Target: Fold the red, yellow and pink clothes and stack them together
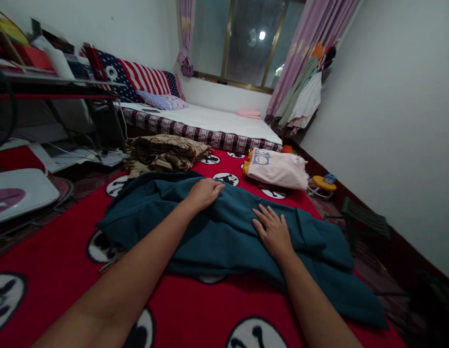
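Observation:
A dark teal garment (224, 232) lies spread across a red blanket (65, 270) printed with black-and-white round figures. My left hand (204, 192) rests on the garment's far edge with its fingers curled down into the cloth, pinching a fold. My right hand (273, 232) lies flat on the middle of the garment, fingers stretched out and slightly apart, holding nothing.
A folded brown patterned cloth (166, 152) and a folded pink garment (277, 169) lie beyond the teal one. A bed (210, 121) with pillows stands at the back under a window. A black desk (53, 89) is on the left, a small green stool (362, 220) on the right.

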The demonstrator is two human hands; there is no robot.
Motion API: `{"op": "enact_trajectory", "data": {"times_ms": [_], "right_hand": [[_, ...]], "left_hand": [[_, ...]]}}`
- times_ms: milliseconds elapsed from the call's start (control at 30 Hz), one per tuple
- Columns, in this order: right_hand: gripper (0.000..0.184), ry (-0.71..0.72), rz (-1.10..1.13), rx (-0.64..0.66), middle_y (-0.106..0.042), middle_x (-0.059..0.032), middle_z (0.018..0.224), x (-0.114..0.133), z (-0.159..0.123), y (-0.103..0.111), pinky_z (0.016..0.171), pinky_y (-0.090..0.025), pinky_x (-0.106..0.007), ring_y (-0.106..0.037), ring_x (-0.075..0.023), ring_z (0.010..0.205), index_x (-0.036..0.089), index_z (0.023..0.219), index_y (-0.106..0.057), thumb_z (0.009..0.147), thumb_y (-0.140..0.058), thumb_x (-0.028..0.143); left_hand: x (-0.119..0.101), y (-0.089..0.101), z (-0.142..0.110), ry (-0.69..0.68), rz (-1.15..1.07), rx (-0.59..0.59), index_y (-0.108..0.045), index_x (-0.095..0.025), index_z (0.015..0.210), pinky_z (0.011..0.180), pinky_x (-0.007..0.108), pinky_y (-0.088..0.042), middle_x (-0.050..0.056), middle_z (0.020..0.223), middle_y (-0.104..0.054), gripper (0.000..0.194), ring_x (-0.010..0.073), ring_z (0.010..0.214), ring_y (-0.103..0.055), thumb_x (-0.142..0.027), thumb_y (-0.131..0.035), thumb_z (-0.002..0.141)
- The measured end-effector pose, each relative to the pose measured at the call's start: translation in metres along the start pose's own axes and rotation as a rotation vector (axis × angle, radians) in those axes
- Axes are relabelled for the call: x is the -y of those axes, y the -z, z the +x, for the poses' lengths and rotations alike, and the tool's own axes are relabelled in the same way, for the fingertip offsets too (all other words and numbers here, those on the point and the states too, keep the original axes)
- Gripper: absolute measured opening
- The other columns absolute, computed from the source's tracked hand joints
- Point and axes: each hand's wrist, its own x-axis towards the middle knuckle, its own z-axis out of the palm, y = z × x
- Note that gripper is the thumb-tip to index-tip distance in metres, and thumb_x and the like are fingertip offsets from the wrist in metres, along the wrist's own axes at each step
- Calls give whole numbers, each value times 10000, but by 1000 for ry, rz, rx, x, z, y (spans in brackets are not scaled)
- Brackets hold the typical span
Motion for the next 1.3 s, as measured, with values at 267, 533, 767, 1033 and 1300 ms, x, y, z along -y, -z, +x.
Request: {"op": "enact_trajectory", "data": {"times_ms": [267,533,767,1033,1300], "right_hand": [[482,-90,-73,52,-352,-20,1547,-6,0,2,1131,-232,-569,-316,-283,1420,296,1439,-441,989,-338,435],[477,-93,-67,39,-365,-10,1541,-6,0,1,1135,-237,-562,-325,-277,1416,302,1433,-449,986,-352,435],[486,-102,-75,55,-338,-16,1553,-4,0,1,1131,-233,-576,-304,-279,1428,302,1445,-428,989,-337,439],[478,-114,-22,38,-348,-23,1550,-2,-1,3,1140,-213,-567,-303,-274,1427,298,1431,-448,982,-362,440],[354,-103,340,-263,-662,-81,1248,-16,-5,19,1031,-424,-353,-595,-205,1166,199,1147,-676,934,-457,378]], "left_hand": [[45,38,2,149,-251,-175,-711,-127,1093,929,277,-465,106,1135,-702,466,225,1048,-635,-469,-493,863],[35,76,-6,255,198,390,-759,-262,950,735,276,-506,46,946,-736,524,257,869,-669,-382,-848,448],[29,72,-12,442,463,365,-788,-295,894,956,521,-442,106,1126,-711,376,368,1057,-621,-87,-685,598],[-43,35,-9,-29,205,179,-687,-249,1199,1130,468,-301,80,1363,-577,376,280,1263,-515,-274,-482,885],[-61,-58,-37,-117,192,328,-425,-338,1447,1136,621,-130,74,1573,-291,662,333,1469,-167,-638,-465,858]]}}
